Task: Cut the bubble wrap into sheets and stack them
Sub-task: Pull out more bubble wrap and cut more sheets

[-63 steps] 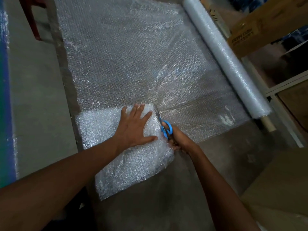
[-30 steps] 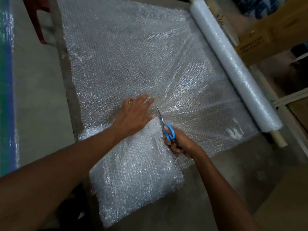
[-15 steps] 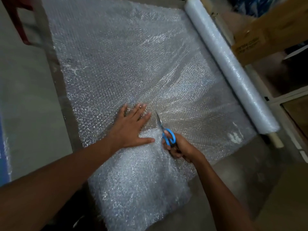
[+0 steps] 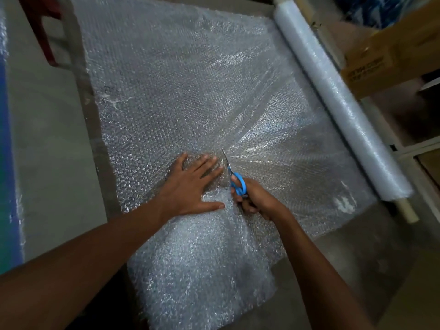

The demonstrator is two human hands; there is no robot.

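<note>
One head-worn wide-angle view looks forward and steeply down from close above the bench (image 4: 357, 270), both forearms reaching in from the lower edge.

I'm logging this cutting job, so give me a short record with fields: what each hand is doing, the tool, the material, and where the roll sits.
left hand: left hand pressed flat, fingers spread, on the bubble wrap
right hand: right hand grips the scissors
tool: blue-handled, blades pointing away from the person into the wrap
material: unrolled over the table; cut part bunches near the person
roll: roll lies along the right side of the sheet
beyond roll: cardboard box
</note>
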